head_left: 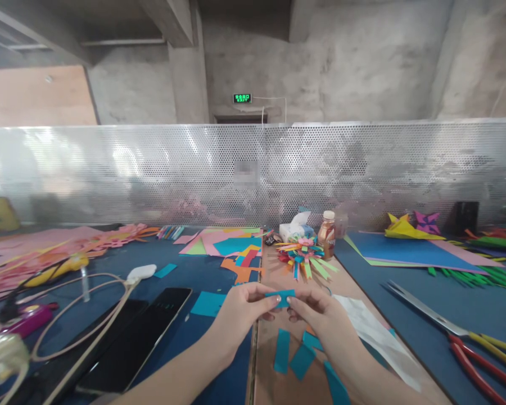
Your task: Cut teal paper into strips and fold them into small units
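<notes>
Several loose blue paper pieces (pixel 282 351) lie on the brown center panel (pixel 270 388) of the table (pixel 424 340), on the near-edge side of the hands, as I watch from afar. Along the far edge, before a perforated metal screen (pixel 172 169), I see a tissue box (pixel 289 232) and a bottle (pixel 328 239); a many-colored paper flower (pixel 302 253) stands in front of them, just beyond the hands. Long-bladed scissors (pixel 436 319) lie toward the right edge, a dark phone (pixel 145 337) toward the near left corner. My right forearm (pixel 356 363) partly covers a crumpled white sheet (pixel 382 332). Over the center panel, my left hand (pixel 245 305) and right hand (pixel 319 308) each pinch one end of a small blue paper strip (pixel 284 296), thumbs in front, tips slightly apart.
</notes>
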Tool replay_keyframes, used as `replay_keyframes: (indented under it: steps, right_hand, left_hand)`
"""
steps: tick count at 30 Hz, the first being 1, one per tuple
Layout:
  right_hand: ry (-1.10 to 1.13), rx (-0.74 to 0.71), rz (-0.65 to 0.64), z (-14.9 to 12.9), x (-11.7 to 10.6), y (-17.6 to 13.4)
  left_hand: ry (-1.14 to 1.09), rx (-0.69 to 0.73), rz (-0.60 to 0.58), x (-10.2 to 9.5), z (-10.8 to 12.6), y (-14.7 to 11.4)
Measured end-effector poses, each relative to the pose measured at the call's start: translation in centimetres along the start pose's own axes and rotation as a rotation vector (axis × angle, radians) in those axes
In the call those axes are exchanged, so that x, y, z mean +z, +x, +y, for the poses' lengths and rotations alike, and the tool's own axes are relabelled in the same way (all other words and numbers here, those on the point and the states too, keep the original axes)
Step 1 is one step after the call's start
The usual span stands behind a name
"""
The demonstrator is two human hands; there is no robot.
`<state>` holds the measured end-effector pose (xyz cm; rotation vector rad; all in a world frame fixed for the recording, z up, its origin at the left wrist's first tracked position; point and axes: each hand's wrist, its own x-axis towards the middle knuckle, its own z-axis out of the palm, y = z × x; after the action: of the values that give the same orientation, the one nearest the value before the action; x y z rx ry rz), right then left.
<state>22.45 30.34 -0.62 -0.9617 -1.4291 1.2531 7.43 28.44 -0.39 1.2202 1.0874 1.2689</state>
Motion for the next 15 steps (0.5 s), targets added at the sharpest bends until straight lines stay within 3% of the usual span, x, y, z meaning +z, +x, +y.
replay_keyframes:
  steps: [15]
  right_hand:
    - [-0.030, -0.003, 0.023, -0.02, -0.25, -0.14]
  left_hand:
    - [0.124, 0.004, 0.050, 0.09, 0.40, -0.05]
